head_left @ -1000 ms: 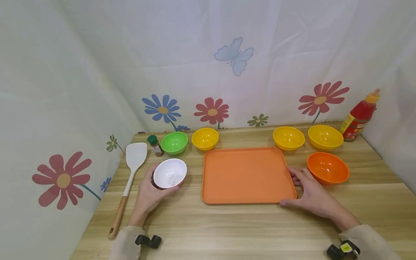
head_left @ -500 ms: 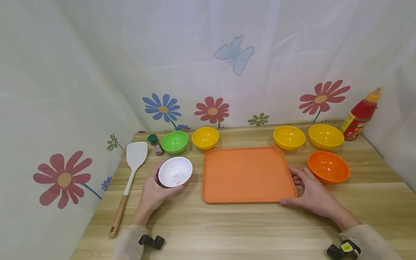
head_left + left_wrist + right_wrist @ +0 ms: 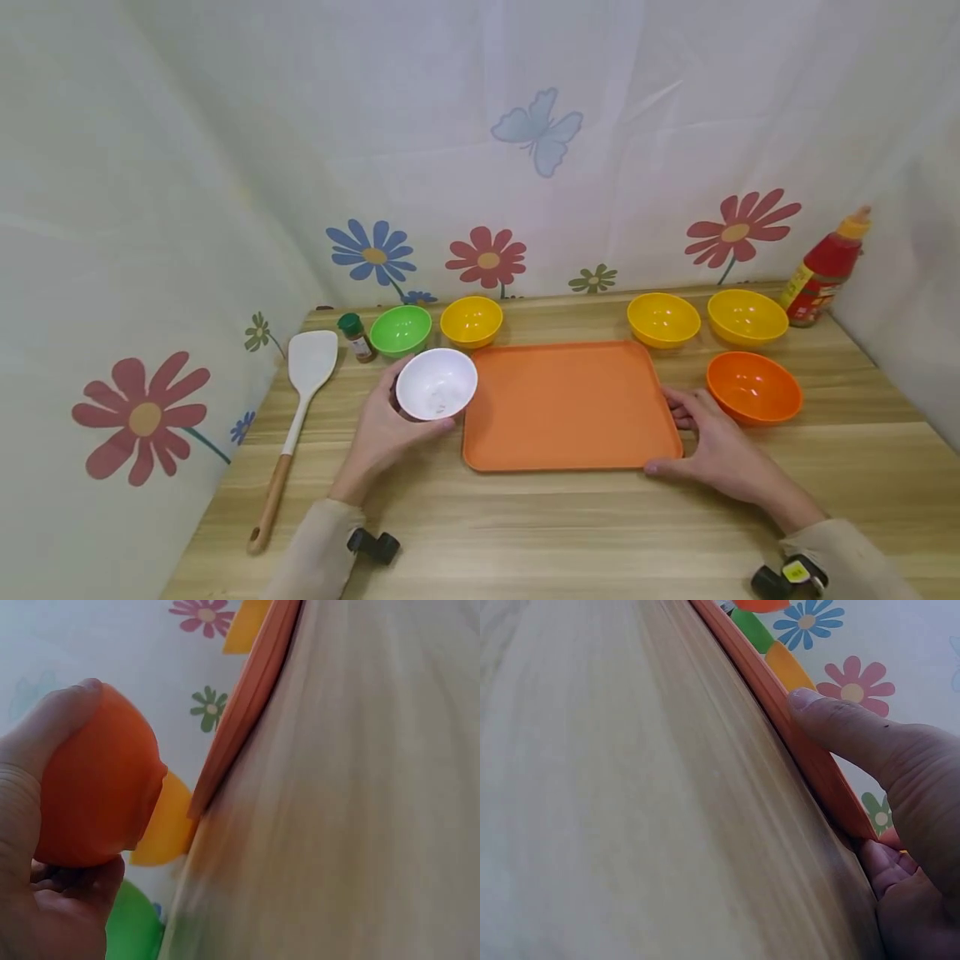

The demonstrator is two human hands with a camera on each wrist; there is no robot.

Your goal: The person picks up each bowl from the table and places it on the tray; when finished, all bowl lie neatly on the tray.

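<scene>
A bowl [image 3: 437,383], white inside and orange-red outside [image 3: 97,787], is gripped by my left hand [image 3: 384,435]. The thumb and fingers curl round its side. It hangs above the table, tilted a little towards me, beside the left edge of a flat orange tray [image 3: 570,408]. On the tray's near right corner, my right hand [image 3: 712,450] holds the rim, thumb at the front edge and fingers along the right side. The right wrist view shows that thumb [image 3: 840,727] against the tray's edge; the fingertips are partly hidden.
Behind the tray stand a green bowl [image 3: 401,332] and yellow bowls [image 3: 472,322]. An orange bowl [image 3: 753,388] is close to my right hand. A red sauce bottle [image 3: 822,271] stands far right. Leftward lie a spatula [image 3: 298,425] and a small green-capped spice jar [image 3: 356,337].
My left hand has carried the white-lined bowl to the right and slightly away from me, up to the tray's left edge. The right hand and tray have stayed put.
</scene>
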